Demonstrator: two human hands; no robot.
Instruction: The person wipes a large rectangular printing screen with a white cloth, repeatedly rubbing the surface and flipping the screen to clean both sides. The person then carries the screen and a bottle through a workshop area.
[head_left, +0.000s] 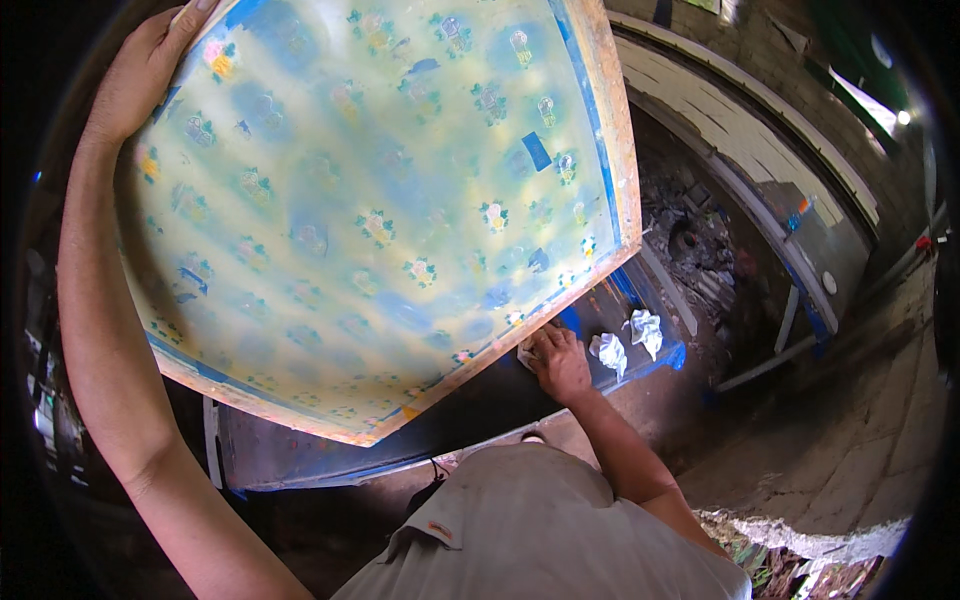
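Note:
A large printing screen (380, 200) in a wooden frame, its mesh stained yellow and blue with small flower shapes, stands tilted up over a dark table. My left hand (140, 75) grips the frame's upper left edge and holds it raised. Under the frame's lower edge, my right hand (558, 360) presses a small white rag (527, 353) against the dark table top (480, 405); the rag is mostly hidden by my fingers.
Two crumpled white rags (608, 352) (647, 330) lie on the table right of my right hand. A long white printing table (740, 130) runs along the right. Rubble and dark debris (700, 240) fill the gap between the tables.

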